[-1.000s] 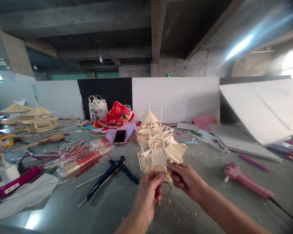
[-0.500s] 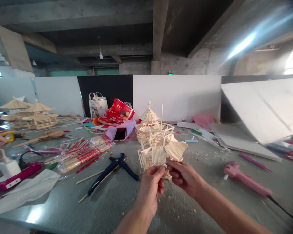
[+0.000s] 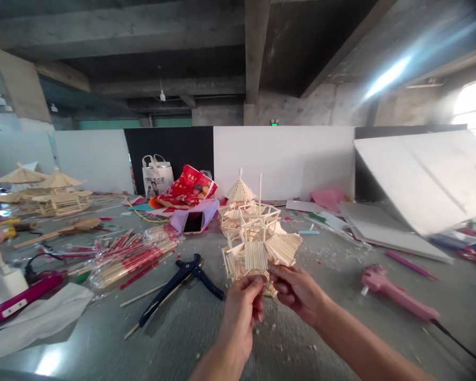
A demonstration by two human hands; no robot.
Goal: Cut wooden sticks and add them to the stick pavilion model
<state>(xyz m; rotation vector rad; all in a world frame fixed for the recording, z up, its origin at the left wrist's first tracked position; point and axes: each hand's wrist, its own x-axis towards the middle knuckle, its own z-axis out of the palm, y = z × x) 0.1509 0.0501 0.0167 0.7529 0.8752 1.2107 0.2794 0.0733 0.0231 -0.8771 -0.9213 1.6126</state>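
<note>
As the model (image 3: pixel 256 255) just past my L hand (image 3: pixel 241 304) & R hand (image 3: pixel 302 295), both pinched (can't tell on what), looks light, stiff, prob. fragile, I'd grip low.

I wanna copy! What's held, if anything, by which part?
Left hand and right hand are at the front of the nearest pale wooden pavilion model; can't tell what's gripped.

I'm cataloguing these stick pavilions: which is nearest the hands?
The pavilion with the tall upright stick, before the left hand and right hand; the two roofed pavilions stand far left.
</note>
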